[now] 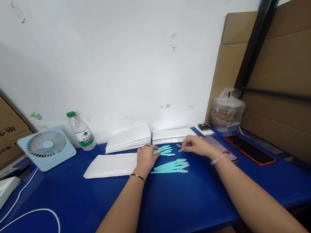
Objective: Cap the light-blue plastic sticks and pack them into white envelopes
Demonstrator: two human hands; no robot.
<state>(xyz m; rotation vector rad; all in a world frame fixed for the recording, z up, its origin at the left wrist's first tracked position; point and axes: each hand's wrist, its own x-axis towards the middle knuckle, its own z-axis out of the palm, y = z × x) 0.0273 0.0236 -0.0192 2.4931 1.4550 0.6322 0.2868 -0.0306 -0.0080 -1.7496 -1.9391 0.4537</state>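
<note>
My left hand (145,155) rests on the blue table (182,203), its fingertips on a small cluster of turquoise plastic sticks (165,151). My right hand (197,144) pinches a small pale stick (180,150) at the table surface just right of that cluster. A second bundle of longer turquoise sticks (171,166) lies in front of both hands. A flat white pouch (111,165) lies left of my left hand. Two stacks of white pouches (128,137) (171,134) sit by the wall.
A small blue desk fan (47,147) and a water bottle (81,131) stand at the left, with a white cable (28,213) looping across the table. Two phones (250,149) (220,147), a bagged drink cup (227,110) and cardboard sheets (287,71) are on the right.
</note>
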